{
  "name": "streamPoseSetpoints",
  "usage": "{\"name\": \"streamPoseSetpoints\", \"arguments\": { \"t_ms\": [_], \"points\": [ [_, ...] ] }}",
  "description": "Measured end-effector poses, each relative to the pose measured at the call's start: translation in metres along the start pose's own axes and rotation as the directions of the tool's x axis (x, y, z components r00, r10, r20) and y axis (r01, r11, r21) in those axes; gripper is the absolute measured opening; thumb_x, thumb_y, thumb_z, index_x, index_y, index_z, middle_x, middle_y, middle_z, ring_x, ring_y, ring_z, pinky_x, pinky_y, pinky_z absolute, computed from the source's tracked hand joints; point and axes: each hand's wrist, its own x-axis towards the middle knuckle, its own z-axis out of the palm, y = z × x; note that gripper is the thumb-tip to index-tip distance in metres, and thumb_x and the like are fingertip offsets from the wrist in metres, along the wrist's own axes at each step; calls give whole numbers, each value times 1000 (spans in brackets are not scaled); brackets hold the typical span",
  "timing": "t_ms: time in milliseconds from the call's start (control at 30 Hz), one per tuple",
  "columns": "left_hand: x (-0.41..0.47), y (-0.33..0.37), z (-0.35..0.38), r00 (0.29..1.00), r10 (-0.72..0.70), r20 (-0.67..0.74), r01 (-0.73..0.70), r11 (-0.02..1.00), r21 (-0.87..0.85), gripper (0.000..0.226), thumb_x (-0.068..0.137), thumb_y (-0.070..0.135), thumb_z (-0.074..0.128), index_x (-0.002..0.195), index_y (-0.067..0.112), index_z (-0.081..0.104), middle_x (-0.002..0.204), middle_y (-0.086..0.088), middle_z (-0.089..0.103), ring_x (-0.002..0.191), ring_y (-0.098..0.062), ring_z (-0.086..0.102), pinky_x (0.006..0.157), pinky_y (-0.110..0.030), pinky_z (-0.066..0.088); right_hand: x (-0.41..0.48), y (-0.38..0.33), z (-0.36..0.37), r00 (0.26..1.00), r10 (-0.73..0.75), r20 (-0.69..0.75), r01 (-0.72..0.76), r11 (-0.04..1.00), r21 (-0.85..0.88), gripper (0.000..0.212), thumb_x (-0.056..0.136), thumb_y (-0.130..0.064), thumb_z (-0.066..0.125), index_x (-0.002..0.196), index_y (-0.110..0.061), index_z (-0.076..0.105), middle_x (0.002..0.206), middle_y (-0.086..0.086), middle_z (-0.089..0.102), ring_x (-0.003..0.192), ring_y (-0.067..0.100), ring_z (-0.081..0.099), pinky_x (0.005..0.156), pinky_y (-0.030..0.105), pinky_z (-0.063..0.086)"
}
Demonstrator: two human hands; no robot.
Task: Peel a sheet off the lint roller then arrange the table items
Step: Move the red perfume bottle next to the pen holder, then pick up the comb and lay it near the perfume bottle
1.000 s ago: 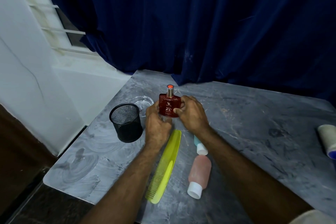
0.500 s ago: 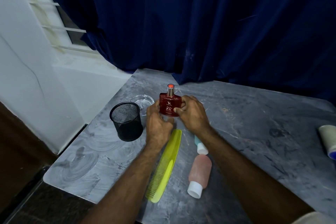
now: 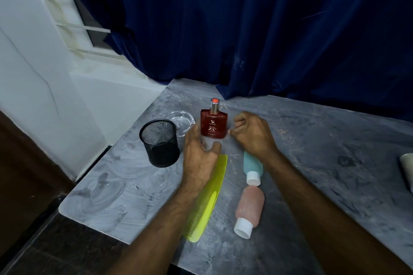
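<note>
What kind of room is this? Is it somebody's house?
Probably a room at home, like a bedroom or dressing corner. A perfume bottle, a comb and small toiletry bottles lie on a grey table, beside a blue curtain and a window.

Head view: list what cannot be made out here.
- Lint roller: cut off by the right edge of the head view; only one end shows.
- Blue bottle: its far end is hidden under the right hand.
- Yellow comb: partly covered by the left forearm.
- Perfume bottle: small print under "RED ZX" is too small to read.
</note>
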Motion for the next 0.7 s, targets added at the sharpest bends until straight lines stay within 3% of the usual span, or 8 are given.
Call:
{"name": "streamPoseSetpoints", "arguments": {
  "t_ms": [100,167,267,367,500,633,700],
  "points": [
    [-35,4,-16,993,5,116,7,995,-100,70,91,4,75,155,17,49,148,5,58,119,8,61,90,3,44,-6,0,-15,999,-34,25,36,994,-101,17,82,-14,70,97,-15,76,94,4,78,92,24,72,89,39,57],
    [-64,3,-37,977,98,191,-86,994,-70,63,90,10,76,149,25,56,137,13,67,116,8,66,92,-6,51,-15,-3,-19,993,-73,91,87,983,-165,17,82,-15,65,94,-17,77,94,1,79,92,22,72,88,34,57],
    [-93,-2,-78,945,164,282,-209,968,138,47,84,24,75,130,36,68,114,20,73,102,-1,72,82,-12,55,-26,-10,-20,976,-86,200,124,976,-182,18,79,-13,64,88,-17,78,90,0,79,90,21,73,85,33,58],
    [-106,-4,-110,924,81,375,-273,826,493,32,89,45,70,120,45,65,108,25,65,94,-2,67,77,-22,54,-32,-15,-16,953,-66,295,125,974,-186,14,76,-9,67,83,-17,76,86,3,79,88,24,74,85,36,60],
    [-113,-7,-127,932,-44,359,-249,641,726,52,83,67,67,130,49,54,123,24,57,99,-14,70,72,-34,55,-35,-21,-5,927,-21,374,127,957,-259,9,81,-12,69,89,-15,73,89,8,77,89,27,74,85,39,60],
    [-115,-6,-128,923,-109,370,-246,573,782,66,78,80,56,137,52,48,135,28,50,106,-14,71,78,-36,57,-34,-22,8,917,28,398,119,933,-339,16,84,-15,69,100,-13,67,101,11,74,90,29,73,86,42,61],
    [-114,-6,-128,921,-105,374,-250,576,778,65,79,79,60,138,53,49,135,30,50,105,-12,71,78,-35,57,-32,-22,11,920,30,392,122,926,-358,15,86,-15,69,100,-13,65,102,11,73,89,29,73,84,43,61]
  ]
}}
